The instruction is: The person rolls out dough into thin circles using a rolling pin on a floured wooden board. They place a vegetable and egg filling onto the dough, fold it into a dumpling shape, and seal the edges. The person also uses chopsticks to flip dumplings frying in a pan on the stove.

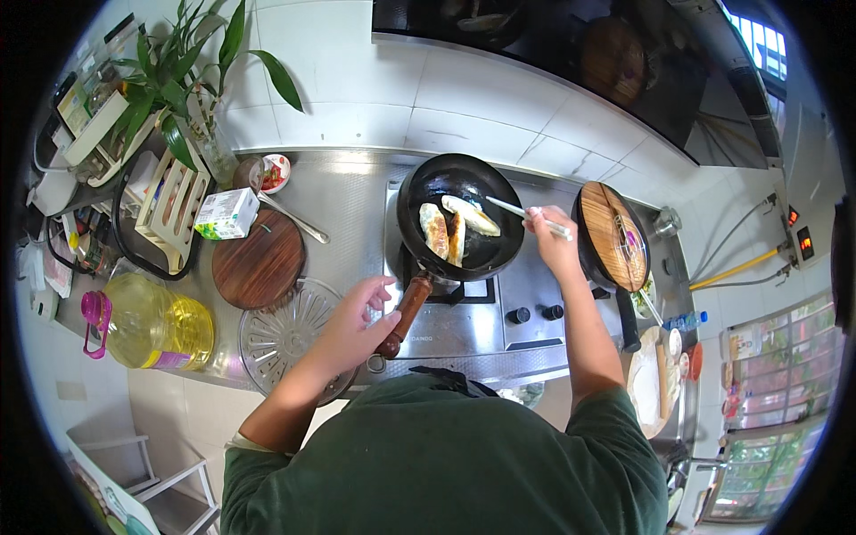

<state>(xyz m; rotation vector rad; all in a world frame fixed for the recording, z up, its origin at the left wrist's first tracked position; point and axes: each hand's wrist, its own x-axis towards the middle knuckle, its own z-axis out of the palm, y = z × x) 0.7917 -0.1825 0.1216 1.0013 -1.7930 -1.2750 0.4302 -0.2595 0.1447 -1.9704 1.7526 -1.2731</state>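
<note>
A black wok (497, 180) sits over the gas burner with three browned, filled dough rolls (471, 215) in it. My right hand (555, 237) grips a pair of pale chopsticks (520, 211), their tips above the wok near the uppermost roll. My left hand (364, 317) is beside the wok's wooden handle (409, 309), fingers apart and slightly curled. Its thumb reaches close to the handle; whether it touches cannot be made out. Beneath my left forearm lies a clear ribbed round dish or lid (289, 338), partly hidden.
To the left stand an oil jug (157, 324), a round wooden board (257, 261), a carton pack (227, 212), and a metal spoon (297, 221). Rightward are a second pan with a wooden lid (605, 221), a wire skimmer (630, 242), and a floured board (645, 384) with a rolling pin (662, 381).
</note>
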